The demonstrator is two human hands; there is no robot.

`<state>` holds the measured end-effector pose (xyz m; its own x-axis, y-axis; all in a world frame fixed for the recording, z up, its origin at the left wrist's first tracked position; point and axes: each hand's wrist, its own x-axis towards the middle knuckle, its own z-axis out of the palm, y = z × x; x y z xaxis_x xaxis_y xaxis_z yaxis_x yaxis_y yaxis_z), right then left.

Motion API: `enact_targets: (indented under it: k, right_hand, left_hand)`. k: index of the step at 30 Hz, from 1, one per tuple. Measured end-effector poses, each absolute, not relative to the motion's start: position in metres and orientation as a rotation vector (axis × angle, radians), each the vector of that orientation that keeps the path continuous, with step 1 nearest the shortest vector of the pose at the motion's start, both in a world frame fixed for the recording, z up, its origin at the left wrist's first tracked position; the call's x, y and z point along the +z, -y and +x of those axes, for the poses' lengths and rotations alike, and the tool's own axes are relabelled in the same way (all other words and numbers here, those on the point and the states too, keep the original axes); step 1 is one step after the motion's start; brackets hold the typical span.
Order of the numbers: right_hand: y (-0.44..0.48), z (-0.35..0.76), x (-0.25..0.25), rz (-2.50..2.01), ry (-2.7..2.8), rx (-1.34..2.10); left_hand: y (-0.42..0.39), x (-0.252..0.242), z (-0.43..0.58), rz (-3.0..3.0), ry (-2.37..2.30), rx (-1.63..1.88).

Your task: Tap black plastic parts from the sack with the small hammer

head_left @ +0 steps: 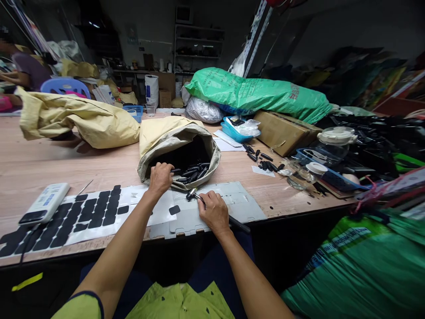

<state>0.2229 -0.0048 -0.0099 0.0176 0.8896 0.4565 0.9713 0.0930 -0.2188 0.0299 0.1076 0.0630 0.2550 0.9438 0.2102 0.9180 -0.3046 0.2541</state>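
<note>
- White device (46, 201): set on the surface (114, 168) at the far left, beside the pads; this position probably leaves the middle free for the hands.
- Yellow sack (86, 119): laid on its side toward the back, likely so that its bulk does not obstruct the near edge.
- Black pads (95, 212): arranged in rows on white backing along the near edge. The row layout presumably allows single pads to be lifted off without searching.
- Left grip (162, 176): located at the sack mouth, fingers curled toward a dark part. Whether the fingertips pinch that part cannot be told.
- Wide-mouthed sack (213, 156): laid with its mouth facing the person, rim spread, apparently to give direct access to the black parts (192, 173) inside.
- Metal-headed tool (191, 194): positioned over the grey board, just in front of the sack, head pointing left.
- Right grip (214, 212): fingers closed around the tool's shaft, apparently to keep the head steady.
- Grey board (247, 203): lies flat beneath the tool, probably to protect the surface.
- Loose parts (265, 165): scattered right of the sack, apart from its contents, perhaps to keep them separate.
- Cardboard box (280, 133): placed behind the loose parts; the green sack (259, 93) lies partly across it, seemingly for support.
</note>
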Motion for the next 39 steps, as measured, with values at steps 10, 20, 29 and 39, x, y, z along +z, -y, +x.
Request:
enact_targets:
  k: [10, 20, 29, 39]
  right_hand:
    - [0.003, 0.227, -0.015, -1.829, 1.959, -0.254]
    - [0.024, 0.209, -0.005, -1.649, 1.755, -0.075]
    - [0.05, 0.182, 0.001, -1.407, 1.683, 0.345]
    - [0.064, 0.168, 0.002, -1.335, 1.823, 0.312]
  left_hand:
    - [-0.006, 0.02, -0.015, 2.138, -1.436, 0.632]
    - [-0.003, 0.008, -0.008, 2.193, -1.511, 0.7]
    - [-0.002, 0.005, -0.011, 2.188, -1.454, 0.7]
    - [-0.002, 0.006, -0.011, 2.169, -1.465, 0.703]
